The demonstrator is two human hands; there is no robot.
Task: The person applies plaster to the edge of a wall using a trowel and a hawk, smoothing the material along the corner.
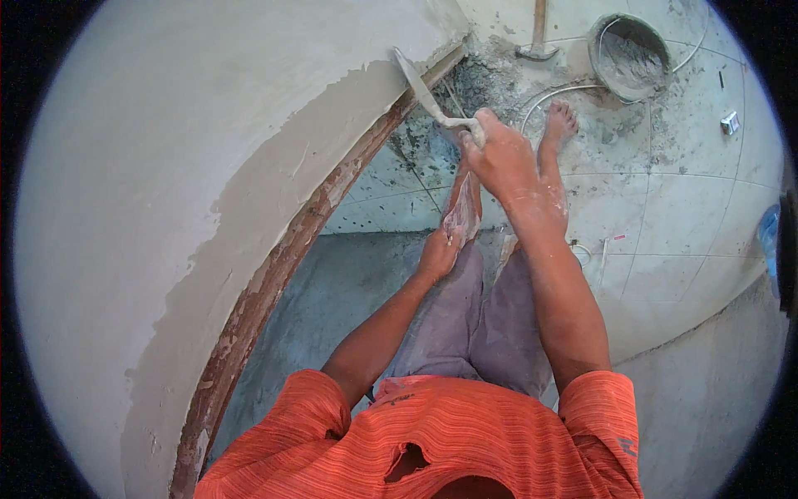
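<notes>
My right hand [503, 162] is closed around the handle of a plaster-coated trowel [426, 98]. The blade tip points up and left, near the far end of the wall's lower edge, over a strip of darker, damp plaster [287, 158]. My left hand [453, 229] is below it, in front of my left leg; its palm looks turned up and is smeared with whitish plaster. The left fingers seem stretched out and are partly covered by the right hand. A rough, reddish-brown exposed edge [287, 241] runs along the plastered wall [150, 141].
At the far right stands a bucket [633, 60] of grey mix, with a wooden-handled tool [539, 33] left of it. Wet mortar [490, 79] spatters the tiled floor [619, 208]. A small box [730, 123] and a blue plastic item [769, 237] lie further right.
</notes>
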